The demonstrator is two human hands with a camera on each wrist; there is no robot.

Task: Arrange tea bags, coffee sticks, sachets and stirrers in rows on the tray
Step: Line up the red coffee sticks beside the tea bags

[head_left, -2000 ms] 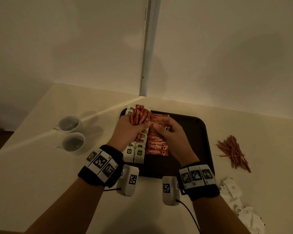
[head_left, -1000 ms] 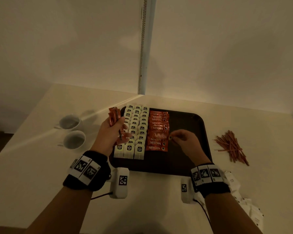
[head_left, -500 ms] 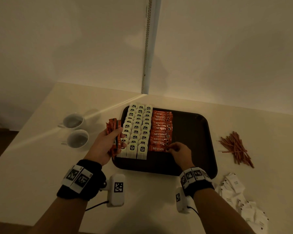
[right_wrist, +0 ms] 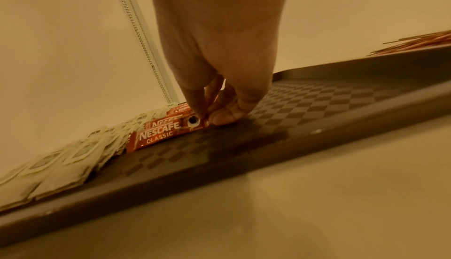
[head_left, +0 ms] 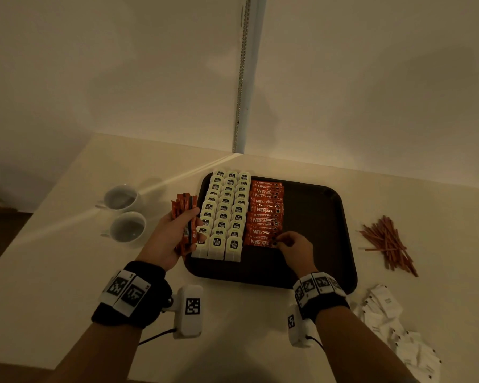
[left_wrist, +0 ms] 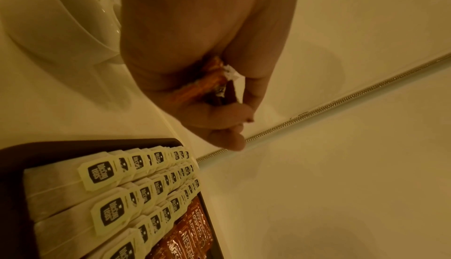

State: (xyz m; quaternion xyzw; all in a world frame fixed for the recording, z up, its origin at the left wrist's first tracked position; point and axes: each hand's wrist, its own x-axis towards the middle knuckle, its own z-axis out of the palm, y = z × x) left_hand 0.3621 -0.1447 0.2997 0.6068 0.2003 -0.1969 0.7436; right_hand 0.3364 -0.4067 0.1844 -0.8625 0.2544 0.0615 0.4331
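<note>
A dark tray (head_left: 315, 266) holds three rows of white tea bags (head_left: 224, 211) on its left and a column of red coffee sticks (head_left: 266, 211) beside them. My left hand (head_left: 174, 233) grips a bundle of red coffee sticks (head_left: 183, 208) upright just off the tray's left edge. My right hand (head_left: 291, 244) pinches the right end of the nearest coffee stick (right_wrist: 158, 134), which lies flat on the tray (right_wrist: 317, 108) at the column's near end. Brown stirrers (head_left: 387, 244) and white sachets (head_left: 398, 327) lie on the table right of the tray.
Two white cups (head_left: 122, 214) stand left of the tray, close to my left hand. A wall with a vertical metal strip (head_left: 242, 78) rises behind the table. The tray's right half shows bare checkered floor (head_left: 313, 217).
My right hand carried one coffee stick down to the near end of the column and set it on the tray. My left hand drew the bundle back to the tray's left edge.
</note>
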